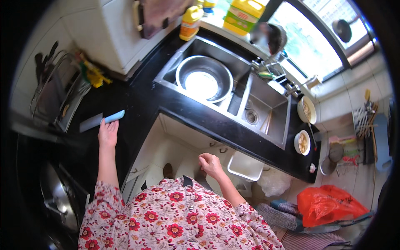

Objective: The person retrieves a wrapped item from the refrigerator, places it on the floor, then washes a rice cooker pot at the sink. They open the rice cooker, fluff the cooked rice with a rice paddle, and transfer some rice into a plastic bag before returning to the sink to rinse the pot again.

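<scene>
My left hand (108, 133) is at the black counter on the left, its fingertips against the light-blue handle of a kitchen knife (114, 116). The knife's wide blade (91, 122) points left, low over or flat on the counter. Whether the fingers grip the handle or only touch it cannot be told. My right hand (210, 165) hangs in front of my body, below the counter's front edge, with its fingers curled and nothing seen in it. Ahead, a large steel basin (204, 78) stands in the left bowl of a steel double sink (237, 118).
A knife rack (51, 84) stands at the left wall, a lidded pan (57, 200) at lower left. Yellow jugs (190, 23) stand behind the sink. Two bowls of food (302, 142) (307, 110) are on the right counter. A white bin (245, 165) and red bag (328, 204) are low right.
</scene>
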{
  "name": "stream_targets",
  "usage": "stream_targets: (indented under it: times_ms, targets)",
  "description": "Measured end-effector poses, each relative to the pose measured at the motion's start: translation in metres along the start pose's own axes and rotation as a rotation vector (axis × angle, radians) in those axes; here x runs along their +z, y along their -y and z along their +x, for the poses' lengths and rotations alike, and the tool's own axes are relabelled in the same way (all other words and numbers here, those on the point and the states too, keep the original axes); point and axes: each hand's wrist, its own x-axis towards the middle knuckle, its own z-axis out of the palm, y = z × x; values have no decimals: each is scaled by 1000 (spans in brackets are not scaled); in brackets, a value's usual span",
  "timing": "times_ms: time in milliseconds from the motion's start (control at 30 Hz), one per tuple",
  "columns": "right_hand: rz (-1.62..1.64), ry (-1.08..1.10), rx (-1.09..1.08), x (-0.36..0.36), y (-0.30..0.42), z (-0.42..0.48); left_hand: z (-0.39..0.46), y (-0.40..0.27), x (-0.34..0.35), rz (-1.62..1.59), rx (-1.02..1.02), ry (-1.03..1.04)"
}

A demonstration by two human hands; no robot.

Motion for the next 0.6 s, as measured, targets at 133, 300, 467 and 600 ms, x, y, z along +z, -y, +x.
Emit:
stream_targets:
  times_ms: [133, 300, 467, 600]
  targets:
    - [-66, -84, -9, -13, -24, 12, -53, 15, 33, 310, 74, -35]
    - [81, -42, -21, -45, -11, 26, -89, 61, 73, 535, -92, 118]
    - [144, -155, -267, -94, 13, 38, -119, 121, 164, 711, -112, 227]
    - [313, -91, -183, -127, 14, 30, -146, 185, 207, 869, -177, 362]
